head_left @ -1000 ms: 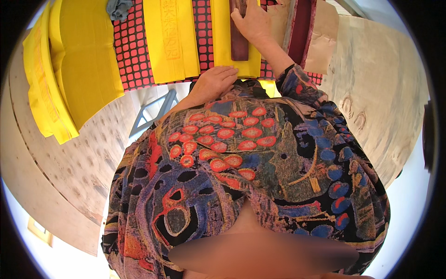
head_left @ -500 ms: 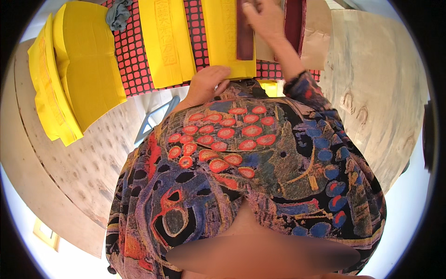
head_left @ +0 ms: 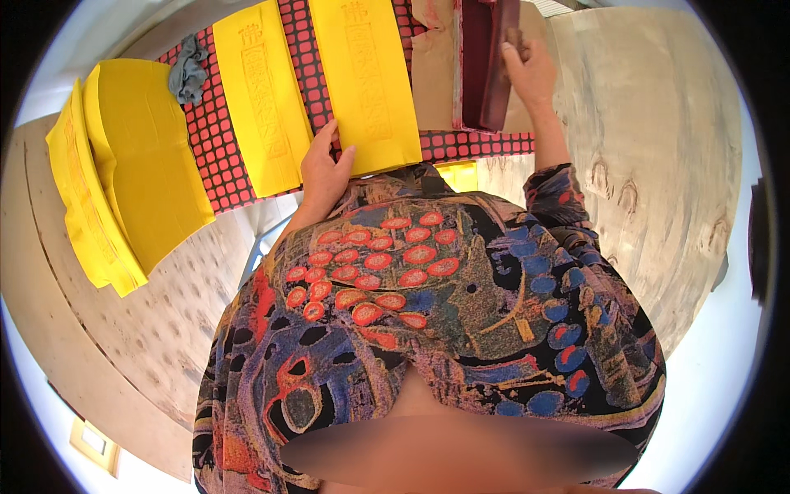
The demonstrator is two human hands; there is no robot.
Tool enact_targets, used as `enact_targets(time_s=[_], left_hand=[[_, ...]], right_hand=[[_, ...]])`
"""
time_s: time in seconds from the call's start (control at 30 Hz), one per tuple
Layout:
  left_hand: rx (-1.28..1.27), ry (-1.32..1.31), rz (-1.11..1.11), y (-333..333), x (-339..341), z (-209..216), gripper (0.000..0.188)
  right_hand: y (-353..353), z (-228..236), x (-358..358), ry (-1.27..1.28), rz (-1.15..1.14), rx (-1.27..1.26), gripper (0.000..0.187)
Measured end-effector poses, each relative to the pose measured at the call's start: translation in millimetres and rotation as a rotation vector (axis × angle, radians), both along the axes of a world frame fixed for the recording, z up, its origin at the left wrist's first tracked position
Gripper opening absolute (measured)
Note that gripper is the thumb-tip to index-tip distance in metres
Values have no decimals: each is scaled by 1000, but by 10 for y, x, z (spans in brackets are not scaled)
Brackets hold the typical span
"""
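Note:
My right hand point(head_left: 535, 72) is closed around the raised handle of a long dark-red printing block point(head_left: 497, 90). The block leans on edge along the right side of a shallow dark-red tray point(head_left: 457, 78), and I cannot tell whether it touches the tray floor. My left hand point(head_left: 327, 167) is open, thumb apart from the fingers, at the left edge of a yellow paper stack point(head_left: 366, 90). A red-orange printed column runs down that sheet. To its left lies a second printed yellow paper strip point(head_left: 259, 99).
Red-and-black checked cloth point(head_left: 216, 152) covers part of the wooden table point(head_left: 642, 123). Folded yellow paper point(head_left: 148, 156) hangs at the left edge, beside a crumpled grey cloth point(head_left: 188, 70). Brown cardboard point(head_left: 434, 74) lies under the tray.
My right hand has lifted the printing block off the yellow paper and carried it right to the tray. A print shows where it lay. My left hand has shifted left and its fingers have spread.

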State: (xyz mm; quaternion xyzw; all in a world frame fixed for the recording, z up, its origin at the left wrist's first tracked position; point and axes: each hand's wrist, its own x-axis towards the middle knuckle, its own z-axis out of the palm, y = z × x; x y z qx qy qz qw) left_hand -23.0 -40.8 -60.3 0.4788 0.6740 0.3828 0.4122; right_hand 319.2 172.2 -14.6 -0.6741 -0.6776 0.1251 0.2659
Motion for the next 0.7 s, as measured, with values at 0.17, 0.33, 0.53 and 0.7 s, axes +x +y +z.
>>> enact_targets(time_s=[0.17,0.33,0.53,0.7], left_hand=[[-43,-89,5,23,-80,77,47],[-60,-116,6,64,-85,144,41],[-41,-169,99,50,-116,72,39],[-90,-261,109,0,-132,29,39]], right_hand=[[68,-286,-172,-193,27,-34,43],[102,-313,-288,-328,0,-33,43],[-267,-90,-650,-36,162,191,36],[-818,-321,-1172,246,315,-248,35]])
